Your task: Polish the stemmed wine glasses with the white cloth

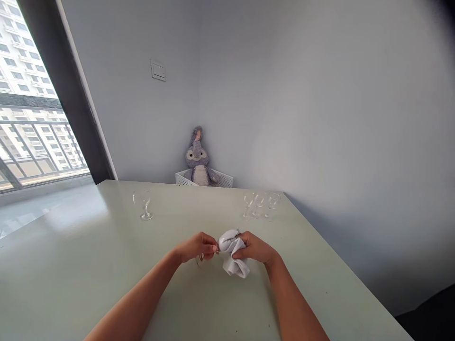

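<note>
My left hand [199,247] is closed, pinching the stem of a small stemmed glass [198,261] that lies sideways above the table. The foot of the glass shows below and left of my fingers. A white cloth [234,255] wraps around the bowl end and hides most of it. My right hand [254,248] is closed on this cloth, its thumb pressing the front and a loose corner hanging down. Both hands are close together over the middle of the table.
Three stemmed glasses [259,203] stand upright together at the far right of the pale table [117,265]. Another stemmed glass [145,203] stands at the far left. Behind the back edge, a plush rabbit [198,161] sits in a white basket [224,179]. Walls rise beyond.
</note>
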{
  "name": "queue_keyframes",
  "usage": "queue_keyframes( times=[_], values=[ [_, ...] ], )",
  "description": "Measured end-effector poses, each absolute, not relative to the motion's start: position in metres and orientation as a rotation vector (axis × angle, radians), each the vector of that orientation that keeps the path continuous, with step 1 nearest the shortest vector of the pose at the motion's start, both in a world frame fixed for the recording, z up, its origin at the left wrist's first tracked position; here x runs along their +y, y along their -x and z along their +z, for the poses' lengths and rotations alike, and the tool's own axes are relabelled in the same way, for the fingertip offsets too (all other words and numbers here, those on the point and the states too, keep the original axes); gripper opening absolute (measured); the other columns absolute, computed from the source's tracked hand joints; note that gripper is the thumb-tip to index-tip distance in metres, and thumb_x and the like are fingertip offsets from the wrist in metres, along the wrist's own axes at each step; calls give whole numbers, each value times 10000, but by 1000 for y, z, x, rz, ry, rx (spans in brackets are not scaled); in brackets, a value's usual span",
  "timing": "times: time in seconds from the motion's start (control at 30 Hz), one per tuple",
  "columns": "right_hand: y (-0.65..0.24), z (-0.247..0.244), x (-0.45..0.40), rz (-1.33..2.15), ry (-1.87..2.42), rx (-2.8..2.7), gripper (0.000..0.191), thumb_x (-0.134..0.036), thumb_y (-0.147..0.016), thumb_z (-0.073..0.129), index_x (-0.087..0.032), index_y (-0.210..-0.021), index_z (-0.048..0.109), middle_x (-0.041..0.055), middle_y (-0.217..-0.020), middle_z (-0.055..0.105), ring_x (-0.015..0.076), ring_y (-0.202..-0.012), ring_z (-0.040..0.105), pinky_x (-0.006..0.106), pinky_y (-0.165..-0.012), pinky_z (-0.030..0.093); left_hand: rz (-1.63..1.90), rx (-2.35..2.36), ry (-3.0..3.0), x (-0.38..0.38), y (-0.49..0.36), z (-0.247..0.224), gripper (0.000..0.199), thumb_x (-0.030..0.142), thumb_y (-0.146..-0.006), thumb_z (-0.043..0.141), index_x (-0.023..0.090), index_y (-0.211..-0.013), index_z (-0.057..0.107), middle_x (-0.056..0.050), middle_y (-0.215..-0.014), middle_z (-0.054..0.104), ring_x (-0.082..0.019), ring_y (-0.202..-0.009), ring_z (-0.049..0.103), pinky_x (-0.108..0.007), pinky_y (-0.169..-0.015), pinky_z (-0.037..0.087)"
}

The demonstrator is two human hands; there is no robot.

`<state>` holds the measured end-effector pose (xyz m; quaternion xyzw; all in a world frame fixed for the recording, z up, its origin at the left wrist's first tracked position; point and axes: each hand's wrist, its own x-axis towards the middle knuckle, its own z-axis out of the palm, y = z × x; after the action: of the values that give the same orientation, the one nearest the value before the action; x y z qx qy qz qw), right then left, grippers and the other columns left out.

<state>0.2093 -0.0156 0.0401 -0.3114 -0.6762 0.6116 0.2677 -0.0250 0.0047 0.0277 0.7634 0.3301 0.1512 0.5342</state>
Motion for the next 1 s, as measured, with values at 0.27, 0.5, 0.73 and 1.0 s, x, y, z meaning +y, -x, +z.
queue_keyframes(
  times=[0.27, 0.5, 0.73, 1.0],
  values=[
    [-197, 32, -7, 1477, 940, -1439, 303, -377, -630, 708, -123, -787, 657, 0, -644, 572, 126, -579, 507, 252, -571, 390, 707, 1310, -2433, -8, 2, 25, 366, 461, -804, 473, 206, -1045, 577, -87, -893, 624, -239, -955, 498, -399, -898, 325],
    [-182, 31, -15, 1499, 897, -1529, 202, -320, -662, 683, -154, -772, 651, -13, -667, 576, 127, -619, 508, 258, -602, 391, 675, 1418, -2616, 0, 14, 32, 353, 510, -814, 429, 207, -747, 598, -46, -644, 577, -188, -712, 507, -355, -820, 334],
    [-210, 49, -19, 1473, 947, -1995, 167, -310, -662, 667, -157, -728, 657, -7, -681, 586, 164, -674, 524, 279, -652, 402, 296, 802, -1745, 3, 18, 23, 487, 603, -761, 436, 145, -748, 600, 43, -509, 382, -75, -479, 320, -217, -489, 281],
    [-245, 44, -4, 1068, 1079, -1578, 316, -458, -760, 561, -159, -684, 627, 35, -631, 582, 182, -597, 525, 312, -593, 399, 477, 866, -1588, 17, 33, 24, 448, 568, -739, 486, 135, -669, 578, 35, -508, 392, -94, -533, 394, -225, -539, 321]
  ],
)
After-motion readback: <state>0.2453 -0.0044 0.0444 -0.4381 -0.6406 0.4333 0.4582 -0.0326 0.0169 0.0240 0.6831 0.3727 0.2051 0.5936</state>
